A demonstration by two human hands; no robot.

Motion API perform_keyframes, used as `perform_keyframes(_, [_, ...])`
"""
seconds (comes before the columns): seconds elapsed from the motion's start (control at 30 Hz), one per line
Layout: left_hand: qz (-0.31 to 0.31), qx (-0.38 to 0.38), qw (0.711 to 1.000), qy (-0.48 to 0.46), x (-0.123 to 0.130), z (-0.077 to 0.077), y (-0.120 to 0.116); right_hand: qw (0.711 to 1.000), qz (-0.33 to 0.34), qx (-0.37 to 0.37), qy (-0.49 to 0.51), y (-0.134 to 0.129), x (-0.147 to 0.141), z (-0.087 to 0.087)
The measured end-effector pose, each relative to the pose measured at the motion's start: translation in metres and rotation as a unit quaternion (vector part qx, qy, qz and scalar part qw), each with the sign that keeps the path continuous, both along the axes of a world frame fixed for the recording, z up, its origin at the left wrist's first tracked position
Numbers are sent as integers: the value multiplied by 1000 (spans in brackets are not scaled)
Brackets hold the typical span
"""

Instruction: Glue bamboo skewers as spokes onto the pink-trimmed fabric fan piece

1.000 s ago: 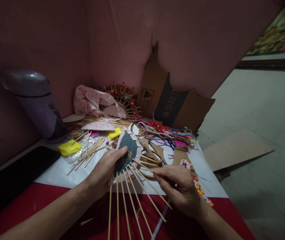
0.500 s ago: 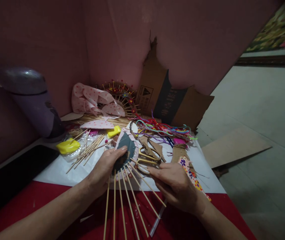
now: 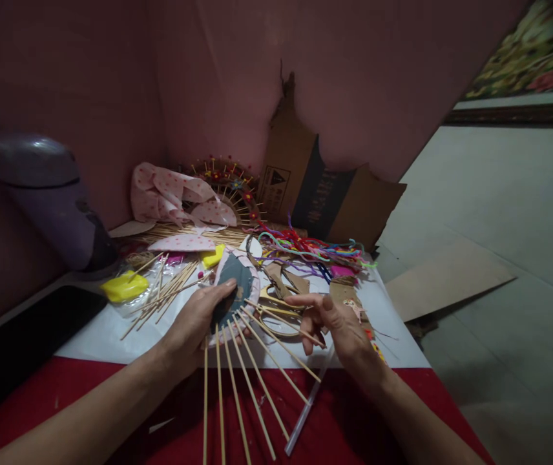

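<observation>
Cardboard piece [image 3: 242,271] with fabric-trimmed rim and sticks [image 3: 251,391] spreading from its edge sits in our left hand [image 3: 187,326], that grip clasped firmly, thumb on top. Right of it, our right hand [image 3: 347,332] is loosely unclosed beside the outermost stick; contact we cannot tell. Loose sticks [image 3: 172,297] lie beyond the left grip. We judge the step as spacing sticks; the next move calls for a light pinch.

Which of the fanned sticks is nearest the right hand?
The uppermost stick, whose free end lies at the right hand; the other sticks fan out below it.
</observation>
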State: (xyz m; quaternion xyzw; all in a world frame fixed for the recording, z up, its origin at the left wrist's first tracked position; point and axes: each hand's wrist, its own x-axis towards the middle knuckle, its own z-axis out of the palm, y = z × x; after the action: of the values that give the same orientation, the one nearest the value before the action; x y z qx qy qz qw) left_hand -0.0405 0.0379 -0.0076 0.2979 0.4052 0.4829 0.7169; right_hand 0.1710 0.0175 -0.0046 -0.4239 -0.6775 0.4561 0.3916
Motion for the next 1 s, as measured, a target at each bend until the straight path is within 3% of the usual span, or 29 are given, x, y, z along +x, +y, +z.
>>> perform_keyframes(0.17, [-3, 7, 999, 31, -1, 1, -1, 996, 4, -60, 68, 4, -1, -2])
perform_keyframes(0.63, [-12, 36, 999, 35, 0, 3, -4, 996, 51, -48, 63, 0, -4, -4])
perform_keyframes(1.0, [7, 44, 997, 60, 1, 1, -4, 991, 13, -120, 55, -2, -13, -5])
